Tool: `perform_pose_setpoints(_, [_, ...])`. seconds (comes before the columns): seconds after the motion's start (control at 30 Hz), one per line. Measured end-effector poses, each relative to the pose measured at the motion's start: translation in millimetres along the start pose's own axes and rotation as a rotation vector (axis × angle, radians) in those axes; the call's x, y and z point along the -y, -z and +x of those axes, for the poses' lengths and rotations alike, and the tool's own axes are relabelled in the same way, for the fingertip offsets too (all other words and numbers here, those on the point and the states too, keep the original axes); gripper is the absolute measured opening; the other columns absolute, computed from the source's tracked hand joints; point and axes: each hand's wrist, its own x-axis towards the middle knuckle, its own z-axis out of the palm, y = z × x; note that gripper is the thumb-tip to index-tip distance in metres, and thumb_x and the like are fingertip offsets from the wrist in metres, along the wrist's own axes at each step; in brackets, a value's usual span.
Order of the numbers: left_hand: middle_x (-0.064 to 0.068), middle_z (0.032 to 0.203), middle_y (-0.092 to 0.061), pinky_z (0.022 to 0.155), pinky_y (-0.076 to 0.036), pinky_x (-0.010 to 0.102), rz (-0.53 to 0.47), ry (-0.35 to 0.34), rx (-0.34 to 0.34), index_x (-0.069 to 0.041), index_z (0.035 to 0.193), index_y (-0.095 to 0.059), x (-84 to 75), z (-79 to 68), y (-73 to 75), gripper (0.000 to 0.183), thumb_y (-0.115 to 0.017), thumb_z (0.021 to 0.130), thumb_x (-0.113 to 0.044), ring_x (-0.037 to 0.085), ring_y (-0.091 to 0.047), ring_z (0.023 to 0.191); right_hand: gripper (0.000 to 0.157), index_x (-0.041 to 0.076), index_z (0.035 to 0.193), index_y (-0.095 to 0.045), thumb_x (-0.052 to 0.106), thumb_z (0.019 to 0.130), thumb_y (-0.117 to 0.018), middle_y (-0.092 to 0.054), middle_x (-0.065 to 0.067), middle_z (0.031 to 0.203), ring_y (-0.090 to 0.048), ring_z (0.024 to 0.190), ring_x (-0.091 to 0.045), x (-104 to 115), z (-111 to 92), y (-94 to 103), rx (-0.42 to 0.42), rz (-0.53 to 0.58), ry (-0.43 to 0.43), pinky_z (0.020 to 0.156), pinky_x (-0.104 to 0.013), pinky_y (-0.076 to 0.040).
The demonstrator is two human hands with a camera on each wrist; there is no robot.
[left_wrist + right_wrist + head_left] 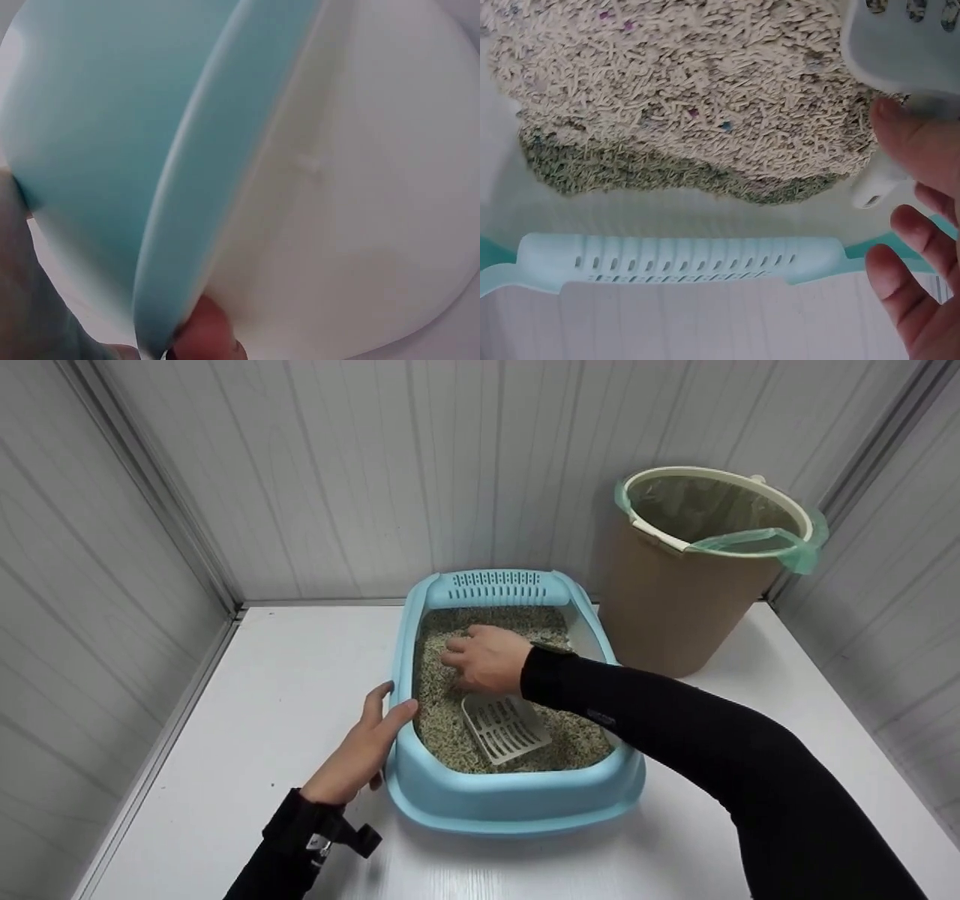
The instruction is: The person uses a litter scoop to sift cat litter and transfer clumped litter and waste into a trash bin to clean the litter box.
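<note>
A light blue litter box (514, 801) holds tan granular litter (442, 727). My left hand (366, 742) grips its left side, the thumb over the rim; in the left wrist view a fingertip (206, 334) hooks around the blue edge. Above the litter is my right hand (489, 660), beside a pale slotted litter scoop (506, 729) that lies with its head toward the box's front. In the right wrist view the fingers are spread around the scoop's handle (881, 184), and the thumb (915, 139) overlaps part of it. No firm hold shows.
Behind the box to the right stands a brown trash bin (667, 607) lined with a green bag (799, 556). The white table (315, 660) meets grey panel walls (337, 480) at the back and both sides.
</note>
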Motion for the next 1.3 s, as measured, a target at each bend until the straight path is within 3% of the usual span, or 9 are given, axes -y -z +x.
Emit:
perform_pose_setpoints(0.13, [0.023, 0.106, -0.072, 0.046, -0.034, 0.03, 0.01, -0.001, 0.013, -0.027, 0.18, -0.003, 1.9, 1.2, -0.6, 0.098, -0.049, 0.109, -0.076, 0.014, -0.034, 0.05, 0.016, 0.028, 0.104, -0.086, 0.037, 0.109, -0.072, -0.077, 0.006, 0.12, -0.061, 0.114, -0.02, -10, -16, 11.3, 0.028, 0.056, -0.037, 0.093, -0.037, -0.052])
perform_pose_setpoints(0.27, [0.024, 0.104, -0.072, 0.046, -0.033, 0.029, 0.005, -0.005, 0.022, -0.028, 0.18, -0.002, 1.9, 1.0, 0.2, 0.098, -0.048, 0.108, -0.078, 0.014, -0.031, 0.049, 0.007, 0.021, 0.096, -0.083, 0.026, 0.099, -0.086, -0.08, 0.002, 0.097, -0.068, 0.106, -0.025, -30, -41, 28.3, 0.1, 0.255, -0.121, 0.106, -0.043, -0.051])
perform_pose_setpoints(0.33, [0.024, 0.103, -0.072, 0.046, -0.032, 0.029, 0.001, -0.003, 0.024, -0.029, 0.18, -0.002, 1.1, 0.4, 1.0, 0.1, -0.048, 0.108, -0.079, 0.014, -0.029, 0.049, 0.012, 0.017, 0.091, -0.078, 0.021, 0.095, -0.088, -0.078, -0.001, 0.088, -0.069, 0.092, -0.027, -41, -54, 35.4, 0.185, 0.422, -0.181, 0.1, -0.045, -0.055])
perform_pose_setpoints(0.4, [0.025, 0.104, -0.071, 0.047, -0.031, 0.029, -0.002, -0.002, 0.028, -0.029, 0.18, -0.001, 0.6, 0.3, 1.6, 0.099, -0.047, 0.109, -0.078, 0.014, -0.028, 0.05, 0.016, 0.014, 0.087, -0.073, 0.017, 0.097, -0.086, -0.072, -0.003, 0.081, -0.063, 0.076, -0.026, -52, -66, 39.1, 0.274, 0.584, -0.26, 0.084, -0.045, -0.055])
perform_pose_setpoints(0.5, [0.025, 0.109, -0.069, 0.048, -0.03, 0.03, -0.015, 0.0, 0.032, -0.028, 0.18, 0.005, 0.5, 0.4, 1.8, 0.099, -0.047, 0.11, -0.075, 0.015, -0.027, 0.051, 0.017, 0.013, 0.088, -0.07, 0.014, 0.101, -0.08, -0.066, -0.004, 0.081, -0.055, 0.07, -0.024, -69, -80, 41.0, 0.386, 0.713, -0.38, 0.072, -0.046, -0.051])
perform_pose_setpoints(0.73, [0.033, 0.147, -0.056, 0.05, -0.03, 0.029, -0.037, 0.031, 0.018, -0.02, 0.178, 0.018, -0.1, -2.5, -1.2, 0.113, -0.05, 0.107, -0.078, 0.014, -0.027, 0.053, 0.04, 0.016, 0.072, -0.046, 0.021, 0.101, -0.073, -0.042, 0.0, 0.068, -0.041, 0.065, -0.022, -92, -96, 38.4, 0.451, 0.572, -0.565, 0.065, -0.045, -0.041])
perform_pose_setpoints(0.97, [0.033, 0.141, -0.058, 0.048, -0.029, 0.028, -0.043, 0.007, 0.016, -0.019, 0.18, 0.01, 1.8, -2.2, -3.1, 0.107, -0.048, 0.109, -0.075, 0.012, -0.028, 0.052, 0.034, 0.016, 0.071, -0.045, 0.016, 0.1, -0.064, -0.039, 0.0, 0.066, -0.039, 0.064, -0.02, -101, -88, 21.4, 0.565, 0.507, -0.644, 0.063, -0.043, -0.039])
perform_pose_setpoints(1.2, [0.032, 0.159, -0.048, 0.049, -0.029, 0.028, -0.033, 0.019, 0.01, -0.017, 0.18, 0.008, 2.5, -2.0, -3.7, 0.11, -0.049, 0.108, -0.078, 0.013, -0.025, 0.051, 0.031, 0.017, 0.071, -0.046, 0.019, 0.097, -0.064, -0.047, -0.001, 0.068, -0.045, 0.065, -0.022, -106, -75, -8.9, 0.549, 0.536, -0.665, 0.064, -0.043, -0.043])
perform_pose_setpoints(1.3, [0.032, 0.154, -0.051, 0.048, -0.029, 0.028, -0.031, 0.01, 0.01, -0.017, 0.18, 0.007, 2.5, -1.4, -4.1, 0.112, -0.049, 0.107, -0.08, 0.012, -0.024, 0.051, 0.03, 0.018, 0.072, -0.047, 0.018, 0.098, -0.062, -0.049, -0.002, 0.068, -0.046, 0.065, -0.022, -104, -70, -18.9, 0.545, 0.563, -0.656, 0.063, -0.043, -0.042])
